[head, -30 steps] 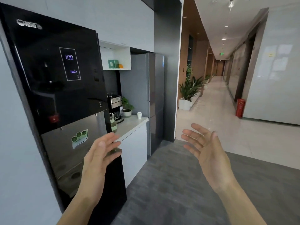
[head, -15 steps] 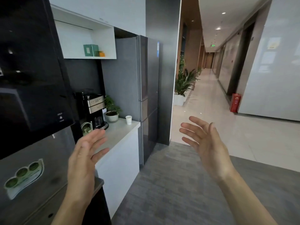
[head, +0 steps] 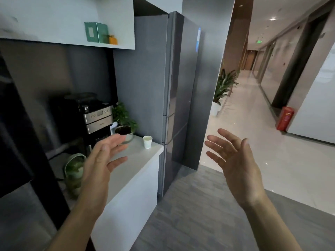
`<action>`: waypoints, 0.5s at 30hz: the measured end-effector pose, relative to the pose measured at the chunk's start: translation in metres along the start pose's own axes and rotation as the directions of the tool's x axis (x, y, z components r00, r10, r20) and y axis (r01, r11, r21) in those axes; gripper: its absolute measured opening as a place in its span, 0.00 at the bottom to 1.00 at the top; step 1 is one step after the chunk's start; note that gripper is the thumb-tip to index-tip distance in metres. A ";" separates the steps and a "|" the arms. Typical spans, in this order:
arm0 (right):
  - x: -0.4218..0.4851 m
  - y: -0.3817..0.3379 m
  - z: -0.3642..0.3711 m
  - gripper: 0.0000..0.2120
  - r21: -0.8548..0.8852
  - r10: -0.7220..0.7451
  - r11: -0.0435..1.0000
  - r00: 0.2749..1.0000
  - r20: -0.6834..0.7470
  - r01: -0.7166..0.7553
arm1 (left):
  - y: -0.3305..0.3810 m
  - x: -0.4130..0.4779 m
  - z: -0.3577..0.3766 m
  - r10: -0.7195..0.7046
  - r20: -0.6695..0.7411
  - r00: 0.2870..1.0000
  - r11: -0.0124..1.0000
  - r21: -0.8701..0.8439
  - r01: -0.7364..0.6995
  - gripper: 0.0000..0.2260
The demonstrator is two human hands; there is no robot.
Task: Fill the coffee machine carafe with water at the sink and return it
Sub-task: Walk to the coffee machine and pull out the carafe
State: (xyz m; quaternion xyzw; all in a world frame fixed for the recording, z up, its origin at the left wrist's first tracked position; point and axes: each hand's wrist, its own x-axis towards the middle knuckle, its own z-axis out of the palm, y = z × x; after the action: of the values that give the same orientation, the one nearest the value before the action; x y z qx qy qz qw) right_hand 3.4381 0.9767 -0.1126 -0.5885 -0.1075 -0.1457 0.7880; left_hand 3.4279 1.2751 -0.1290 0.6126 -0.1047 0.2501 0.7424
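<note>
A black and steel coffee machine (head: 94, 117) stands at the back of a white counter (head: 137, 160), against a dark wall. Its carafe bay sits low behind my left hand, and I cannot make out the carafe itself. My left hand (head: 101, 160) is raised in front of the counter, fingers spread, holding nothing. My right hand (head: 233, 165) floats over the grey floor to the right, palm turned inward, fingers apart and empty. No sink is in view.
A potted plant (head: 125, 124) and a white paper cup (head: 147, 141) stand beside the machine. A green glass jar (head: 74, 171) sits near the counter's left end. A tall grey fridge (head: 174, 98) borders the counter's right side. A black dispenser (head: 16, 134) fills the left edge; a corridor opens right.
The view has moved forward past the black dispenser, so the counter and coffee machine are closer and larger. Both hands stay raised and empty.
</note>
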 end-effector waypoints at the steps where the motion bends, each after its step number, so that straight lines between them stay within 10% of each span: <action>1: 0.024 0.015 -0.001 0.32 0.012 0.011 1.000 1.000 0.013 -0.011 | -0.014 0.016 0.003 0.004 -0.011 1.000 1.000 0.012 -0.003 0.25; 15: 0.353 0.195 0.069 0.39 0.099 0.171 0.965 0.873 0.456 -0.241 | -0.148 0.202 0.003 0.041 -0.422 0.906 0.936 0.332 0.113 0.25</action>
State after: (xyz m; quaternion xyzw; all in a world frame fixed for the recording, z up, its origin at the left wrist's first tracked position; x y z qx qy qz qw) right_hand 3.8375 1.0585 -0.1479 -0.5521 -0.2317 0.0861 0.7963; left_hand 3.6746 1.3030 -0.1621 0.6675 0.1159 0.3773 0.6314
